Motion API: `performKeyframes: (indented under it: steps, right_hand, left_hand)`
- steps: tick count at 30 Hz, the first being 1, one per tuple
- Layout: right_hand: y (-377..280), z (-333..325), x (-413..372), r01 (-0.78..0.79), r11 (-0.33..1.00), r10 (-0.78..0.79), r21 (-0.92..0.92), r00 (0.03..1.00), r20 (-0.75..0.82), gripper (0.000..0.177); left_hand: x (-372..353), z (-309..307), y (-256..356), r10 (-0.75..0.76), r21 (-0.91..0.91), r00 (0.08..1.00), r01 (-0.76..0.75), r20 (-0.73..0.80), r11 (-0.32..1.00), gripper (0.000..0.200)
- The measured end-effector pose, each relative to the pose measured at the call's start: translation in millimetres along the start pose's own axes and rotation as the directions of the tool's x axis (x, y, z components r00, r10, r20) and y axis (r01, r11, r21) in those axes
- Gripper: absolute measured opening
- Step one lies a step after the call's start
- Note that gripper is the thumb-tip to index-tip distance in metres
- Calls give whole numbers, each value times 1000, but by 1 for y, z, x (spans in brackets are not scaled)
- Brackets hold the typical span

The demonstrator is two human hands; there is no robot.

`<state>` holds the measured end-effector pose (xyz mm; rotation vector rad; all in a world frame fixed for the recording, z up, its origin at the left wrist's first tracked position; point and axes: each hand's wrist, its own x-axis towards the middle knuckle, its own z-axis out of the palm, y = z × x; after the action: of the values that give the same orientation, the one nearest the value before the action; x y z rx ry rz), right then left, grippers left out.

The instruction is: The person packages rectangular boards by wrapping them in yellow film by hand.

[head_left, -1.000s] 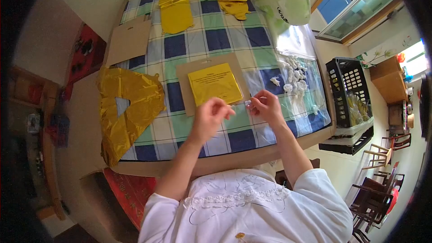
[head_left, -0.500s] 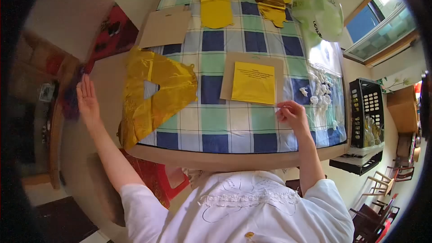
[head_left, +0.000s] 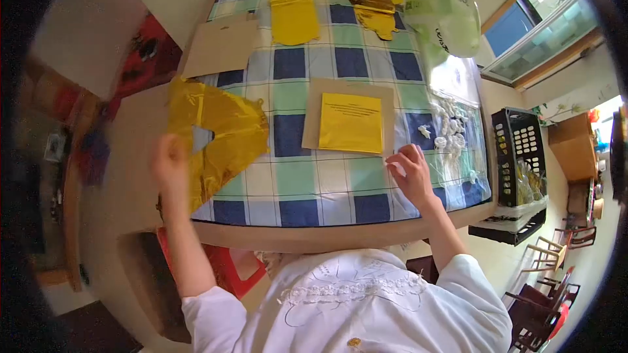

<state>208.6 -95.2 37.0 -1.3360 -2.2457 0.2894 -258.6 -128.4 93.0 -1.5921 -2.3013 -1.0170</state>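
Note:
My left hand (head_left: 170,157) is at the left edge of a flat gold foil piece (head_left: 226,131) with an A-like shape and a central hole; its fingers are smeared by motion. Just right of a folded yellow foil square (head_left: 351,124), my right hand (head_left: 411,168) hovers near the lower right corner with curled fingers apart, holding nothing visible. The square bears printed lines and lies on a brown card (head_left: 313,108). Both rest on the checked cloth (head_left: 297,176).
Another brown card (head_left: 219,46), gold foil shapes (head_left: 294,16) and a green-white plastic bag (head_left: 451,26) lie farther back. White small pieces (head_left: 451,134) are on the right. A black crate (head_left: 517,157) stands beyond the table's right edge.
My left hand has moved right and down, from beyond the foil piece to its edge. My right hand has opened slightly. The whole view has shifted a little.

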Motion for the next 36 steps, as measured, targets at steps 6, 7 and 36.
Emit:
performKeyframes:
  steps: [6, 7, 36]
  right_hand:
    - [11, 0, 9, 168, 974, -175, 151, 984, 35, 27]
    - [14, -1, 8, 107, 975, -116, 195, 993, 33, 27]
    - [-38, 26, 13, 257, 966, -254, 19, 937, 240, 57]
  left_hand:
    - [-59, 74, 114, 646, -472, 672, -466, 362, 748, 46]
    - [-67, 82, 120, 689, -497, 627, -494, 365, 713, 50]
    - [-95, 97, 127, 654, -521, 675, -443, 342, 730, 49]
